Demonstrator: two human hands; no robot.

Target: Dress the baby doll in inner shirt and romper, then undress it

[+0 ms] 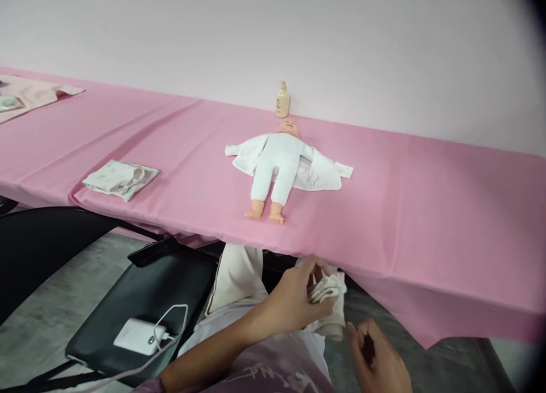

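1. Head view: my left hand (294,299) pinches the folded cloth (338,299) near the pink-covered table's (447,211) front edge; I'd favour a light pinch.
2. Right hand (379,356) half-curls beside it; whether it grips anything, I can't tell; I'd support the cloth's lower end.

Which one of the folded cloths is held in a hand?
The folded cloth in the left hand; the patterned cloth bundle left of the doll lies on the pink tablecloth.
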